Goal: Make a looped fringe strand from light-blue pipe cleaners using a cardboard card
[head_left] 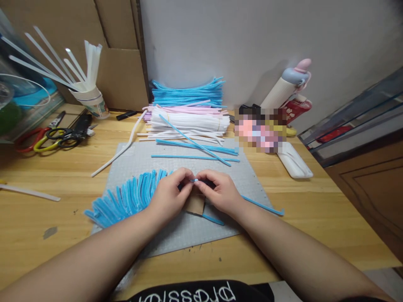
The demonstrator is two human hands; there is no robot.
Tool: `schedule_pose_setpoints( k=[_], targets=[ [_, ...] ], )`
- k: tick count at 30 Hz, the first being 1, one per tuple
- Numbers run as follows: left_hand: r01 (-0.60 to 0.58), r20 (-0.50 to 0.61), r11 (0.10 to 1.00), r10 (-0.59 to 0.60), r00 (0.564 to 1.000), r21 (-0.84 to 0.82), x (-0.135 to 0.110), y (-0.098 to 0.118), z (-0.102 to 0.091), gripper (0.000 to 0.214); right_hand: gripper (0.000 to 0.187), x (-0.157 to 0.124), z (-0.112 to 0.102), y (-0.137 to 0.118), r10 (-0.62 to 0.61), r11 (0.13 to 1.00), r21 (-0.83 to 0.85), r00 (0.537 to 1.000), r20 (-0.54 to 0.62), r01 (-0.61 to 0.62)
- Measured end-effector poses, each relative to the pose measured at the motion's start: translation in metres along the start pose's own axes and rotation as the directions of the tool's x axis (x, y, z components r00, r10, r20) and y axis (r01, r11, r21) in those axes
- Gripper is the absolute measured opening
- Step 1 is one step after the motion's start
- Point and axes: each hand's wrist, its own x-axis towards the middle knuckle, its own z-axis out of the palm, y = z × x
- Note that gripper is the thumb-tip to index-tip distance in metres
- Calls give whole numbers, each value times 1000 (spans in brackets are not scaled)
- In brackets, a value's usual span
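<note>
My left hand (pixel 171 188) and my right hand (pixel 222 191) meet over the middle of the grey cutting mat, both closed in a pinch. Between the fingertips shows a short bit of blue pipe cleaner (pixel 194 180); the fingers hide most of it. Under the hands lies a small brown cardboard piece (pixel 195 205), with a blue strand (pixel 214 219) sticking out beside it. A row of bent blue pipe cleaners (pixel 126 195) fans out left of and behind my left hand. Past my right wrist, another blue pipe cleaner (pixel 262 205) ends in a bent tip.
Bundles of blue (pixel 189 93) and white pipe cleaners (pixel 189 123) lie against the wall. Loose blue ones rest on the cutting mat (pixel 220 233). Scissors (pixel 47 136) and a paper cup (pixel 90 100) of white strips stand left; a bottle (pixel 280 90) and white case (pixel 294 161) are right.
</note>
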Motion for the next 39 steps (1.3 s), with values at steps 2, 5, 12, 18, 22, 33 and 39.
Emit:
schedule_pose_setpoints(
  k=[2,5,12,18,22,33,39],
  targets=[
    [4,16,1000,-4,1000,5,0,1,0,9,9,0,0,0,2,1000,14,1000,4,-2],
    [19,34,1000,-20,999,14,0,2,0,8,12,1,0,0,65,994,85,998,22,-67],
    [17,43,998,-20,999,68,-1,0,0,9,16,7,2,1,280,922,241,951,132,-305],
    [49,-20,997,-48,999,56,0,0,0,7,18,8,1,-3,364,910,178,928,84,-373],
    [45,-44,999,-45,998,20,0,0,1,7,20,1,0,-13,228,971,-91,972,59,-222],
    [41,-80,999,-41,996,0,-1,0,2,3,10,-2,6,-11,269,961,-62,963,-12,-269],
    [-22,-124,1000,21,992,1,-3,-4,4,10,16,-1,12,-8,327,945,-2,941,-86,-328]
  ],
)
